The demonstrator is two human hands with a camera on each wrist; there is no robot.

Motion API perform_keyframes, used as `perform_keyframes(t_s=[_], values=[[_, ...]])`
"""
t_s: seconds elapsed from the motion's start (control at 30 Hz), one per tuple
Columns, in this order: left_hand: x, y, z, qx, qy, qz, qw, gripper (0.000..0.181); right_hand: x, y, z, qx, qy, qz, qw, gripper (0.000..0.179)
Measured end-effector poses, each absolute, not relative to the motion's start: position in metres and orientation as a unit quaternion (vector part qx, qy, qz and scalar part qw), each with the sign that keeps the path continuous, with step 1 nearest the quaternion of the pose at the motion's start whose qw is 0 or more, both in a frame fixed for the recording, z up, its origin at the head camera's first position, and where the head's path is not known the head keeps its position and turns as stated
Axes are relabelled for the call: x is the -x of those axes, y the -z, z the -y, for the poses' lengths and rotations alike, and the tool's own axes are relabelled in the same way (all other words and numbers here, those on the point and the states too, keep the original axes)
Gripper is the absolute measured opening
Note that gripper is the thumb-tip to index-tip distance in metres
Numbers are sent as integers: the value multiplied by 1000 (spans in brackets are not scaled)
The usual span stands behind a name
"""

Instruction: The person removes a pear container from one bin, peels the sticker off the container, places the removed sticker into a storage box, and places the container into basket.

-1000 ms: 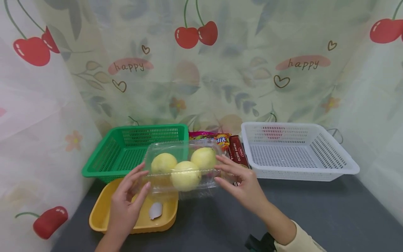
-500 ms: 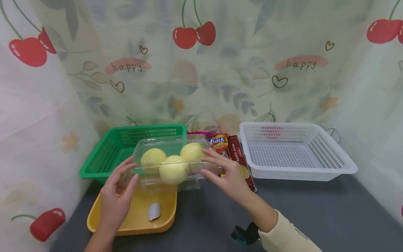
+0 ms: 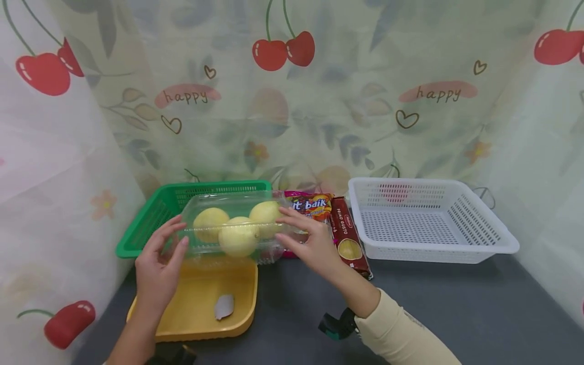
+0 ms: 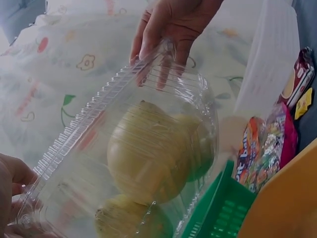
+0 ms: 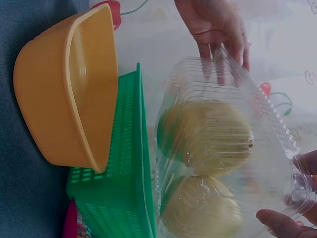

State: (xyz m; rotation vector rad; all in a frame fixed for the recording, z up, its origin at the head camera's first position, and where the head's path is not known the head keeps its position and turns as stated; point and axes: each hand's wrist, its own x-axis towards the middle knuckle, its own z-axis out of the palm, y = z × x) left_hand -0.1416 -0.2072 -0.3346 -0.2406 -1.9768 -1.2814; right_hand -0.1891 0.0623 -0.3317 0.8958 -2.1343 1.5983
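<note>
A clear plastic clamshell container (image 3: 228, 198) with three round pale-yellow fruits (image 3: 239, 237) in it hangs in the air between both hands. My left hand (image 3: 157, 268) grips its left end, thumb in front and fingers behind. At the opposite end my right hand (image 3: 315, 246) holds it the same way. The right wrist view shows the ridged clear wall with fruits (image 5: 213, 139) pressed close behind it. The lid looks closed. In the head view the container overlaps the green basket (image 3: 125, 248) and the back of the yellow basin (image 3: 248, 304).
A small whitish piece (image 3: 224, 306) lies in the yellow basin. Behind my right hand are a colourful snack bag (image 3: 315, 203) and a brown-red biscuit pack (image 3: 349, 235). A white perforated basket (image 3: 438, 253) stands at the right. A printed curtain (image 3: 292, 137) closes off the back.
Both hands have carried the container leftward and slightly up in the head view, toward the green basket. More of the snack bag and biscuit pack now shows. The grip stays the same.
</note>
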Motion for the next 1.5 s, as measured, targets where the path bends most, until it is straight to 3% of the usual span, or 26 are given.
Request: perform_keyframes(t_s=[0.83, 1.13, 1.5], values=[[176, 333, 232, 27, 488, 799, 350, 26, 230, 328, -29, -293, -558, 769, 108, 28], [188, 331, 241, -5, 489, 800, 346, 26, 241, 329, -15, -288, -530, 788, 123, 27], [205, 333, 252, -44, 500, 802, 323, 31, 256, 334, -1, -267, -547, 789, 85, 28]])
